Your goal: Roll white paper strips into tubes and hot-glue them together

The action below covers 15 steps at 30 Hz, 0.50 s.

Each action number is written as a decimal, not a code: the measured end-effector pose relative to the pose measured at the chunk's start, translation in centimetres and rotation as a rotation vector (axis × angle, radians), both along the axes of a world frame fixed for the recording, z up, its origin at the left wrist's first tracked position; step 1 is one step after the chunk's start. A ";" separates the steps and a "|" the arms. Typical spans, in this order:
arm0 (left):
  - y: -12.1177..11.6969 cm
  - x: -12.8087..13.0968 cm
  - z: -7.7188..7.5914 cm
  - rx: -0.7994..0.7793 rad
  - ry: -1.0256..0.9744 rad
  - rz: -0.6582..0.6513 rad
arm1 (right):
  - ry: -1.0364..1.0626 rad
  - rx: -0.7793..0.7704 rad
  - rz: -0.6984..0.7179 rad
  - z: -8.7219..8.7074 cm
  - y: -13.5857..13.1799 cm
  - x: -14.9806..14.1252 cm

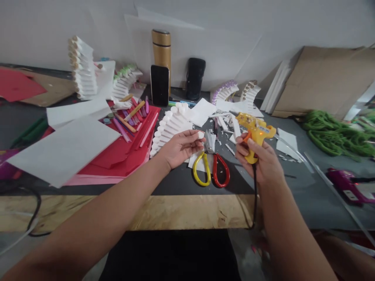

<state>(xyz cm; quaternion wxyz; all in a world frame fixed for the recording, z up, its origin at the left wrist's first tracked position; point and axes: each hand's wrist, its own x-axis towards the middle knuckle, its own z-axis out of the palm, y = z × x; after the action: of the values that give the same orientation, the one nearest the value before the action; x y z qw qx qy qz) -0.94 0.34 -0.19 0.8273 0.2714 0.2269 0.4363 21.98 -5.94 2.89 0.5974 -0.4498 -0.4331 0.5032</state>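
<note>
My left hand (184, 146) pinches a small white piece (200, 135) between thumb and fingertips. What the piece is made of cannot be told. In my right hand (260, 156) is a yellow glue gun (254, 134), its nozzle pointing left, with fingers around its handle and orange trigger. A clear glue stick (288, 146) extends from its back. Scissors (209, 166) with one yellow and one red handle lie between my hands. Behind my left hand stands a curved row of white rolled pieces (172, 125) with round tops.
Paper scraps (225, 125) litter the table's middle. White sheets (73, 144) cover red paper (117, 162) at left, near coloured sticks (131, 117). Two phones (159, 86) and a gold flask (162, 47) stand behind. Green yarn (336, 132) and a purple glue gun (350, 185) lie right.
</note>
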 end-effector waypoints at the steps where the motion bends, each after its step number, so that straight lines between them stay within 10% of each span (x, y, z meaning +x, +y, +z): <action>1: 0.0 0.0 0.0 -0.010 -0.001 0.005 | -0.001 0.003 0.023 -0.3 -0.2 -0.3; 15: 0.4 0.3 0.0 -0.124 -0.002 0.058 | -0.274 -0.054 0.114 -1.3 -0.7 -1.3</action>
<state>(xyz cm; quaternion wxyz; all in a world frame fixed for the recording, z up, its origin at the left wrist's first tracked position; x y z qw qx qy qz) -0.65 0.69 -0.16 0.8298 0.2124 0.2603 0.4457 20.68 -6.64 1.55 0.4907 -0.5047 -0.5220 0.4816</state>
